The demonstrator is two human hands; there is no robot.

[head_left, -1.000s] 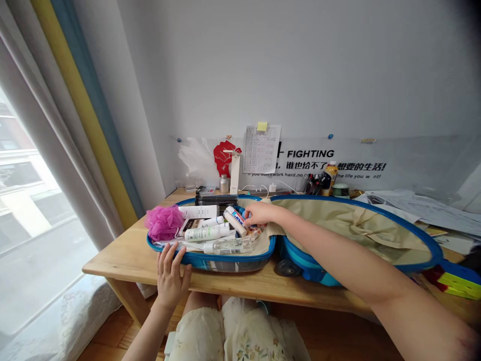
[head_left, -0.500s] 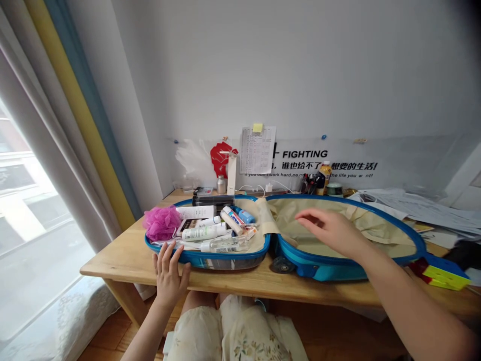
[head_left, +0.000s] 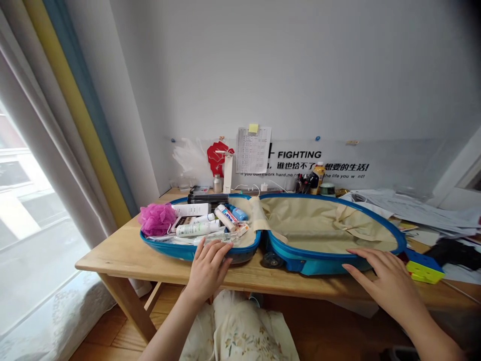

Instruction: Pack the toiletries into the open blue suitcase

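Blue rounded suitcase [head_left: 323, 265], wrinkled beige lining [head_left: 300, 223], frilly mesh puff [head_left: 158, 219], hands [head_left: 209, 263] spread at the front rim [head_left: 319, 254]

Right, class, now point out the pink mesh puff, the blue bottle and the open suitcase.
Pink mesh puff [head_left: 157, 219]: head view, on its ruffled front.
Blue bottle [head_left: 239, 213]: head view, on its body.
Open suitcase [head_left: 311, 228]: head view, on the right half's beige lining.

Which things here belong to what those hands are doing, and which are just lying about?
Part of it:
blue suitcase, open, left hand and right hand at its near rim
pink mesh puff
white box
blue bottle

Lying about:
loose papers
yellow-and-blue block
yellow bottle
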